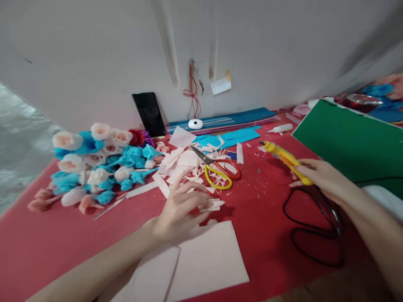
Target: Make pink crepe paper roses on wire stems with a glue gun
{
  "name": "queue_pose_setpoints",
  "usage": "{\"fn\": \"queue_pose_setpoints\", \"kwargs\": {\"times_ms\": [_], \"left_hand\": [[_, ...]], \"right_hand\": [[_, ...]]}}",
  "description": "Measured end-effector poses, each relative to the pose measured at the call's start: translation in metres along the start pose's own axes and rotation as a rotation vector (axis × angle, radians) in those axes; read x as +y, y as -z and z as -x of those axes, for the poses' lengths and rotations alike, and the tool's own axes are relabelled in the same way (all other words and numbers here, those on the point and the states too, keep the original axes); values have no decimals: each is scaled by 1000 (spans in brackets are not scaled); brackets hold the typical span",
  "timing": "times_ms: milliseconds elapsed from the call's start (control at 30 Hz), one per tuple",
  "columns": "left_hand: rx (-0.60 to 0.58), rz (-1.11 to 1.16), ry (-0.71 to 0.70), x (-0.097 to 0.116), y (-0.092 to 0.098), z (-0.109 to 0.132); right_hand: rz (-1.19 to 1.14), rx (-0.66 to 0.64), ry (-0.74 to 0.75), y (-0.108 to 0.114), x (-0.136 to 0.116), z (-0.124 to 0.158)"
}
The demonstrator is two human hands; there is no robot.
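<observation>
My left hand [182, 207] is closed, its curled fingers on a small folded piece of pale paper [214, 205] just above the table. Beneath that forearm lie pale paper sheets [204, 262]. My right hand [317, 174] grips a yellow glue gun [283, 159], its dark tip pointing to the upper left. A black cord [294, 235] loops down from that hand onto the table. Scissors [217, 165] with one red and one yellow handle lie open-bladed beyond my left fingers, on a heap of pale paper scraps [179, 161].
Blue, white and pink paper flowers [103, 163] are piled at left. A phone [149, 113] leans on the wall. Blue paper [241, 136], a white glue bottle [281, 128] and a white earbud case [195, 124] lie behind. A green board [355, 142] stands at right on the red table [261, 251].
</observation>
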State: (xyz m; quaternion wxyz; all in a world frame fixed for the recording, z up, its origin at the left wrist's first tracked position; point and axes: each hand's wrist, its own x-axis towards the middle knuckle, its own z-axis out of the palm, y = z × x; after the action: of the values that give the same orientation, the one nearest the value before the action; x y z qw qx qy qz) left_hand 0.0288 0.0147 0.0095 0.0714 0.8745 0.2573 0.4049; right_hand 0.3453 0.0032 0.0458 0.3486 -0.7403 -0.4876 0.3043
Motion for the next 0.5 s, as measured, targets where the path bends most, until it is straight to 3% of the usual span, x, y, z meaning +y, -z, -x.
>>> {"fn": "queue_pose_setpoints", "kwargs": {"times_ms": [133,233,367,500], "left_hand": [[111,-3,47,6,-2,2],[178,-24,35,4,-3,10],[129,-70,8,-3,-2,19],[97,-43,46,-8,-1,22]], "right_hand": [[-198,-58,-17,-6,-20,23],[-279,-154,-34,-18,-21,42],[-56,-194,8,-39,-14,66],[75,-6,-64,-60,-13,82]]}}
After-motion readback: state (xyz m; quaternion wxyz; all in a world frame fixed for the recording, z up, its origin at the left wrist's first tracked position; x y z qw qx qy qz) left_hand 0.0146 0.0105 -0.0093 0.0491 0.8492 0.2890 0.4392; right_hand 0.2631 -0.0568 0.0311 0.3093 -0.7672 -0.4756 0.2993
